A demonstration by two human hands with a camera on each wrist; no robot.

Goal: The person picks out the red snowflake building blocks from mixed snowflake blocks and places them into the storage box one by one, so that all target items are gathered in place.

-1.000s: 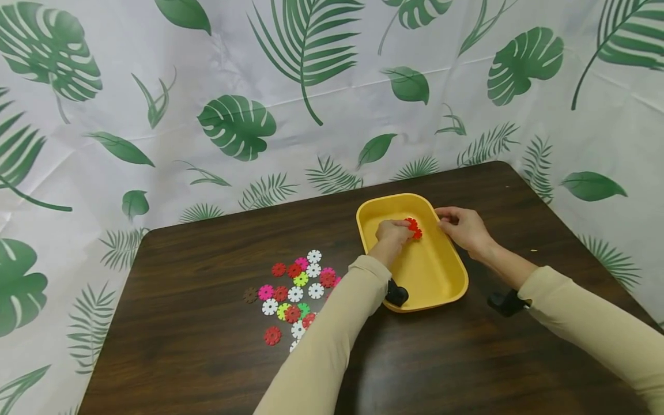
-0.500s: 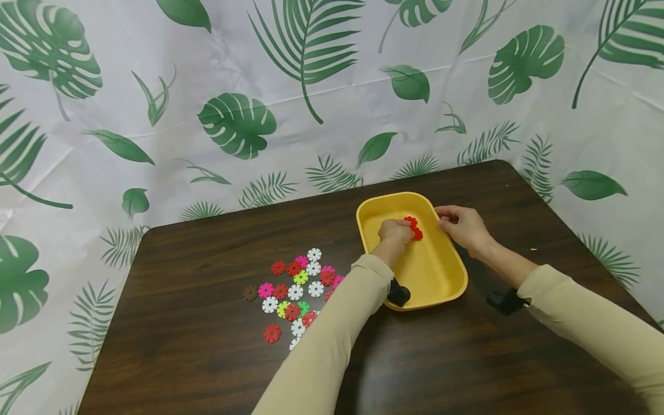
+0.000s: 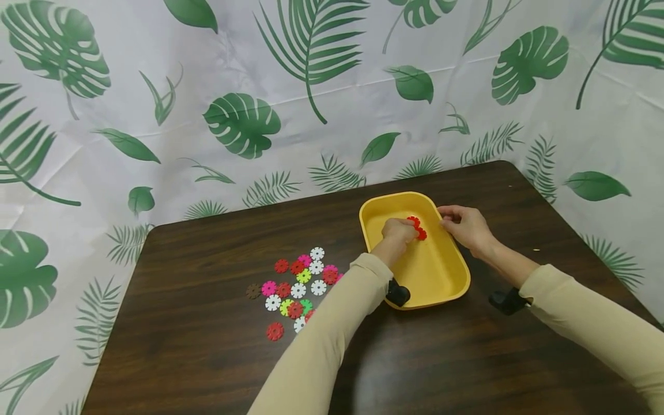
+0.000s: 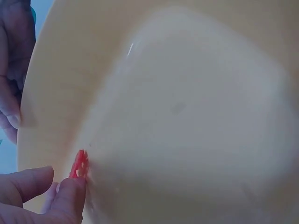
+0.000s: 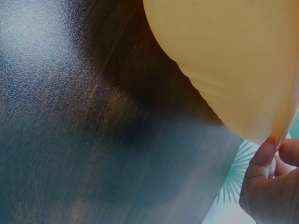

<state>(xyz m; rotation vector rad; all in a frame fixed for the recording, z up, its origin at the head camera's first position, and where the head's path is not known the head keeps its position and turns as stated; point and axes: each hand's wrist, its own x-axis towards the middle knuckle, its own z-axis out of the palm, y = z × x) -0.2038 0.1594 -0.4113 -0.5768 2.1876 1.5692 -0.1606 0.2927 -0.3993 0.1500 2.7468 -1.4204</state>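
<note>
A yellow plastic bin (image 3: 436,276) stands on the table, right of centre. My left hand (image 3: 398,233) reaches into it, and its fingers hold red toothed plastic discs (image 3: 422,234) close to the bin's far right inner wall. Seen edge-on in the left wrist view, a red disc (image 4: 80,163) rises from behind a fingertip. Outside the bin, my right hand (image 3: 466,226) pinches the right rim near the far corner. The right wrist view shows thumb and finger on either side of that rim (image 5: 282,133).
Left of the bin, several toothed discs (image 3: 298,290) in white, red, pink, yellow-green, green and brown lie scattered on the dark wooden table (image 3: 197,323). My left sleeve (image 3: 332,334) hides some. A leaf-printed cloth (image 3: 311,86) hangs behind the table.
The head view has shifted slightly, so the scene sits a little further right. Both hands stay where they were, the left with the red discs in the bin, the right at the rim.
</note>
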